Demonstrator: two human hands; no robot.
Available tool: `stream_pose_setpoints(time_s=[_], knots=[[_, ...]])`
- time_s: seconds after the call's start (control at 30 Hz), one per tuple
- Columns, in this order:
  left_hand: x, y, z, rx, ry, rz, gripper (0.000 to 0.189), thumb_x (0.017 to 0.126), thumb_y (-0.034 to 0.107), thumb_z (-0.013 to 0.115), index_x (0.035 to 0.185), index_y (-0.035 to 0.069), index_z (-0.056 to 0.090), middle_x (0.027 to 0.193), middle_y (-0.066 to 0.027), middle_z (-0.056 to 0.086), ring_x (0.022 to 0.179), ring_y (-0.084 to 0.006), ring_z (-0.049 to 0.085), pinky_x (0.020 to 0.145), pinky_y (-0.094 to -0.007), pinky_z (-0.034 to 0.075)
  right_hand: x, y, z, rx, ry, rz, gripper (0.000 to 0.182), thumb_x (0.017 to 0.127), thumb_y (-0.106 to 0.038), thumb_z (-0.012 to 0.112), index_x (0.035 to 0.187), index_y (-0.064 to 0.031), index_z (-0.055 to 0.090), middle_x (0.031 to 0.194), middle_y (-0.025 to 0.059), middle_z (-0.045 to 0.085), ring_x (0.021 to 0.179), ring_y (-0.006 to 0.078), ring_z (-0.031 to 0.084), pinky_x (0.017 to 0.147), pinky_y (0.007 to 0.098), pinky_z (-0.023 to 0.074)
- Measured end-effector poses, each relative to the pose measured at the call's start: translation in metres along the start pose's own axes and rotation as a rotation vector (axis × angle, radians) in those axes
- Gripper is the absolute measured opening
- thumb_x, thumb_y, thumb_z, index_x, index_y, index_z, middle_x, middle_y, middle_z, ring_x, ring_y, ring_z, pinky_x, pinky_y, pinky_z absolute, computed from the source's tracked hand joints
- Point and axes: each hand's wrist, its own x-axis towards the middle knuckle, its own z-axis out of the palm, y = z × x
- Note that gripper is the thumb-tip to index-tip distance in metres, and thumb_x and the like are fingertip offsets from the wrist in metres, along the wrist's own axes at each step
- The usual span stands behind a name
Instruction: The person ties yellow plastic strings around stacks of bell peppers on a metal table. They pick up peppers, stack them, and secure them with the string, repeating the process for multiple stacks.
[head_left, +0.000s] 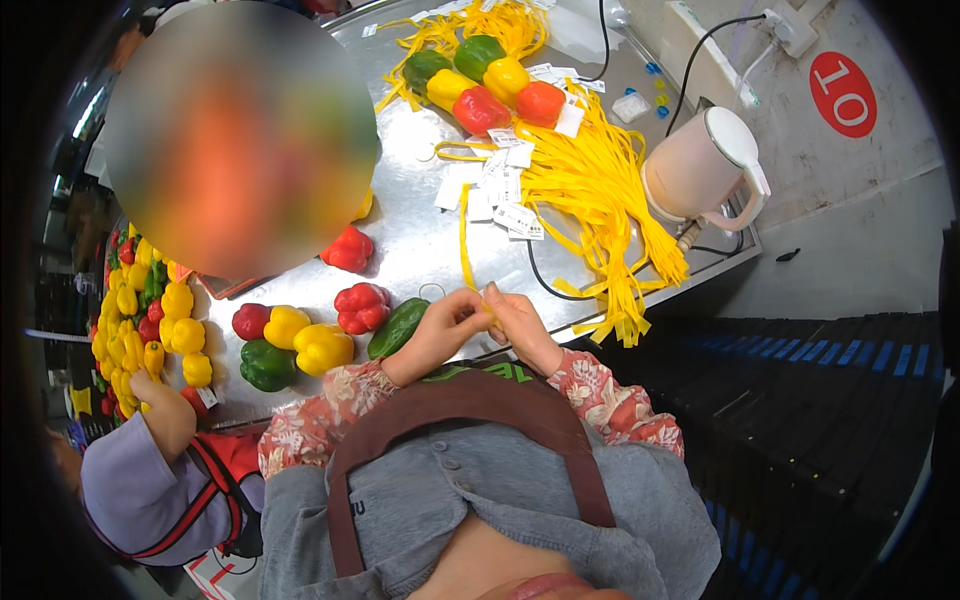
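Observation:
My left hand (442, 330) and my right hand (521, 322) meet at the near edge of the metal table (420, 225). Between their fingertips they pinch the end of a yellow strap (465, 240) that runs up to white printed tags (517, 217). A dark green pepper (397, 328) lies beside my left hand, with a thin ring behind it. Left of it are a red bell pepper (361, 308), a yellow one (324, 349) and a green one (268, 365). A big bundle of yellow straps (592, 180) spreads right of the tags.
A kettle (701, 165) stands at the table's right edge, near black cables. More peppers (480, 110) and straps lie at the back. At the left, a co-worker's hand (146, 390) reaches to a large pile of peppers (124, 330). A blurred patch hides the upper left.

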Motion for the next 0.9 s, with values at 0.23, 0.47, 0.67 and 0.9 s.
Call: stream_pose_setpoints(time_s=[0.23,0.47,0.67,0.9], knots=[[-0.009,0.007,-0.001,0.083,0.248,0.144,0.012,0.083,0.007,0.055,0.090,0.000,0.049,0.076,-0.0013,0.054,0.069,-0.0069,0.052,0.061,-0.0201,0.043,0.003,0.004,0.005,0.067,-0.184,-0.008,0.044,0.089,-0.043,0.040,0.065,-0.0064,0.049,0.056,-0.0036,0.041,0.047,0.0041,0.034,0.041,0.0188,0.0267],[-0.015,0.009,-0.001,-0.067,0.317,0.134,0.012,0.083,0.007,0.053,0.093,0.001,0.050,0.080,-0.0015,0.054,0.071,-0.0066,0.050,0.064,-0.0200,0.042,0.002,-0.002,0.002,-0.203,-0.022,-0.245,0.015,0.085,-0.018,0.054,0.090,-0.0037,0.051,0.070,-0.0009,0.049,0.059,0.0046,0.045,0.050,0.0168,0.0351],[-0.012,0.003,-0.008,-0.105,0.218,0.027,0.012,0.086,0.012,0.051,0.089,0.001,0.054,0.079,-0.0002,0.054,0.067,-0.0054,0.048,0.061,-0.0184,0.039,0.007,0.003,0.003,0.392,-0.145,-0.112,0.017,0.086,-0.016,0.049,0.096,-0.0031,0.051,0.075,0.0011,0.051,0.058,0.0064,0.043,0.049,0.0186,0.0325],[-0.017,0.013,-0.006,-0.340,0.442,0.161,0.012,0.087,0.013,0.049,0.090,0.002,0.054,0.079,0.0012,0.053,0.071,-0.0047,0.046,0.065,-0.0184,0.038,0.009,0.006,0.007,0.102,-0.298,0.007,0.014,0.083,-0.012,0.052,0.095,-0.0045,0.051,0.077,0.0011,0.052,0.058,0.0071,0.042,0.052,0.0187,0.0330]])
